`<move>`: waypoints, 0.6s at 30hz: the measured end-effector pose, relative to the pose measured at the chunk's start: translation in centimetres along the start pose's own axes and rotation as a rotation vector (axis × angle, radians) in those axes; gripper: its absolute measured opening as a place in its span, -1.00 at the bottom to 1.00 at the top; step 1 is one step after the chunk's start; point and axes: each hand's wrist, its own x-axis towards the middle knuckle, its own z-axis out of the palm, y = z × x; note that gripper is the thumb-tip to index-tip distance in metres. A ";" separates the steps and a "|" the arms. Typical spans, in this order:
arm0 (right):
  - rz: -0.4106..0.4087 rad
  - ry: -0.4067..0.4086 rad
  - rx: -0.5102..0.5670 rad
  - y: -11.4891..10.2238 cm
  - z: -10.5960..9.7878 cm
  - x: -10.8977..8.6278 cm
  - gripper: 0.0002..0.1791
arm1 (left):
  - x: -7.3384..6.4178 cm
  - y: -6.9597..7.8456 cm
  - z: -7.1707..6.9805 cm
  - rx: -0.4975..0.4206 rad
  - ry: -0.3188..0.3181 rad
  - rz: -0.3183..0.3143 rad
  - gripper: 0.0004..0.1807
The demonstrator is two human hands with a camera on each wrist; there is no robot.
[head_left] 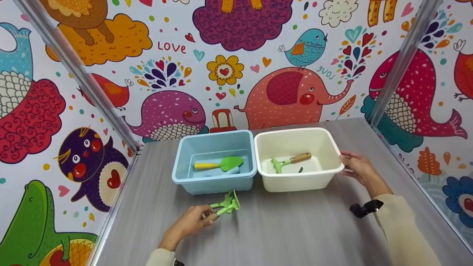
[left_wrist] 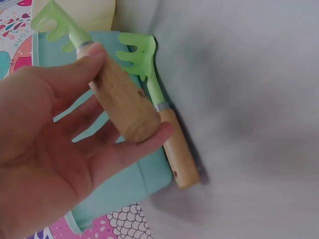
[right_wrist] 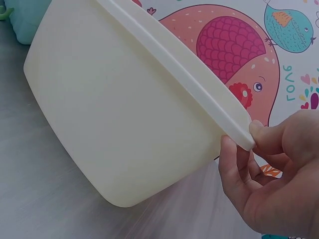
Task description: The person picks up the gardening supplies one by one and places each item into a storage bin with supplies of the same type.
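Note:
In the head view my left hand is in front of the blue bin. Its thumb and fingers grip the wooden handle of a small green hand rake, as the left wrist view shows. A second green hand rake with a wooden handle lies on the table beside the bin, just beyond the held one. My right hand pinches the right rim of the cream bin between thumb and fingers. Inside the cream bin are another green rake and a small dark green piece, mostly hidden by the front wall.
Against the cream bin's left side stands the blue bin. It holds a trowel with a green blade and yellow handle, plus a partly hidden light blue item. A grey table meets printed walls at the back and sides.

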 end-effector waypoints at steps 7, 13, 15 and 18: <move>0.005 -0.011 -0.005 -0.1 0.0 0.0 -0.29 | 0.0 0.7 -0.4 -0.064 -0.005 0.052 -0.74; -0.026 -0.018 -0.009 -0.1 -0.1 -0.1 -0.31 | 0.0 1.5 -0.5 -0.099 -0.009 0.056 -0.71; -0.028 -0.018 0.001 -0.1 -0.1 -0.1 -0.31 | 0.1 1.8 -0.6 -0.107 -0.014 0.043 -0.72; -0.026 -0.019 0.015 -0.1 -0.1 -0.1 -0.31 | 0.2 2.2 -0.6 -0.128 -0.016 0.039 -0.73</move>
